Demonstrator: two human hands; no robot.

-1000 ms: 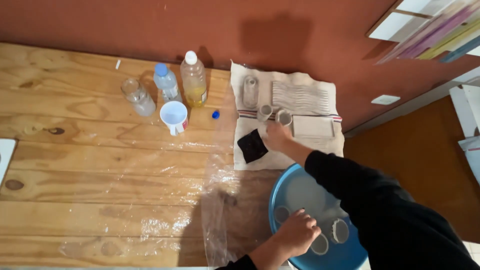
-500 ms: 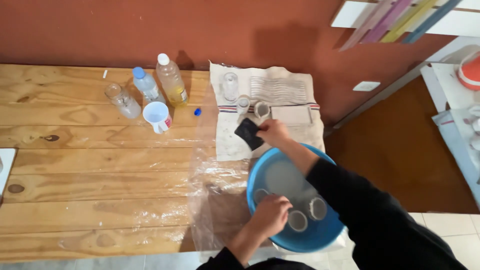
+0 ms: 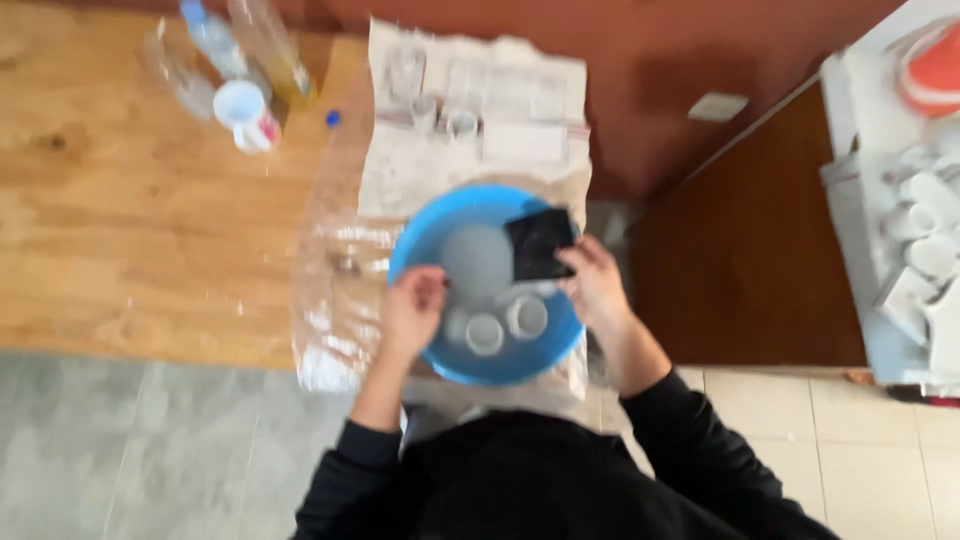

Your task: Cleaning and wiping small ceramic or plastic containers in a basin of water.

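Gripping a black sponge (image 3: pixel 538 245), the right hand (image 3: pixel 595 285) hovers over the blue basin (image 3: pixel 420 232).

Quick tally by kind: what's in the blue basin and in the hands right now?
Blue basin: 1
Small pale cups in the basin: 2 clear; a third by the left hand is too blurred to count
Black square pad, held by the right hand: 1
Total: 4
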